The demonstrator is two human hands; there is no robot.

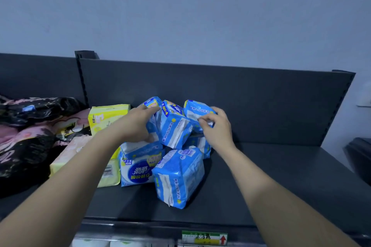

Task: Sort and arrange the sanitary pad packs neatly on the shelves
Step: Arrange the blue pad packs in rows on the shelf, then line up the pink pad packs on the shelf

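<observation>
Though apart, grips [138, 124] [216, 126] curled round packs [195, 109]

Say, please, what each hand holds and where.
Right hand pinches rear-right blue pack at its front edge; left hand grips rear-left blue pack across its front.

We look down at a heap of blue packs [176, 146] on a dark shelf [281, 176]. Our left grip [138, 124] lies over the rear-left pack [151, 104], fingers across its top and thumb low on its side. Our right grip [216, 126] pinches the white edge of the rear-right pack [195, 109]. Between them a tilted pack [173, 126] leans on the heap. The front pack [178, 174] lies nearest us. Yellow packs [108, 116] sit just left of the heap, and black and pink packs [26, 136] lie farther left. A price tag [204, 237] marks the shelf's front edge.
</observation>
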